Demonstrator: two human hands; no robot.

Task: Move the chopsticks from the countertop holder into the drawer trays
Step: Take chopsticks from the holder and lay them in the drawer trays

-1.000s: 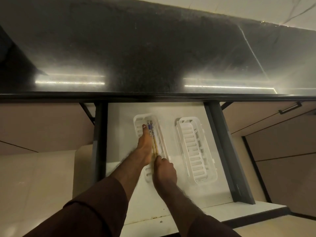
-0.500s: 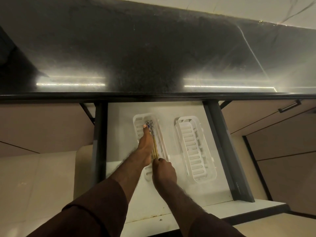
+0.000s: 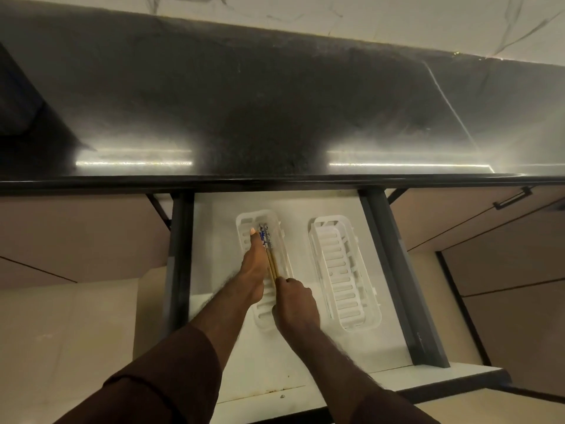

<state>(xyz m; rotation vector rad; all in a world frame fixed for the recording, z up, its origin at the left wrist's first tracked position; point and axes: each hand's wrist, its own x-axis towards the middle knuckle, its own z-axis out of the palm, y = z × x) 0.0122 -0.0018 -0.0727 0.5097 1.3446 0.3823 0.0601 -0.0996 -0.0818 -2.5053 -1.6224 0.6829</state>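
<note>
Dark countertop point(image 3: 275, 102) above, open drawer point(image 3: 305, 347) below with two white trays. Chopsticks point(image 3: 269, 252) lying in left tray point(image 3: 244, 221), right tray point(image 3: 345, 276) bare. Left hand point(image 3: 253, 267) flat beside them, fingers extended; right hand point(image 3: 295, 301) curled shut, pinching near ends. Barely shifted over last second: just squaring up. Likely release next. Holder out of view.

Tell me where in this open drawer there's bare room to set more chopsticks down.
The right tray shows nothing in it. There is bare drawer floor between the left tray and the left drawer wall, in the strip between the two trays, and in front toward the drawer's front edge. The left tray is crowded: chopsticks lie in it, with the left hand and right hand on them.
</note>
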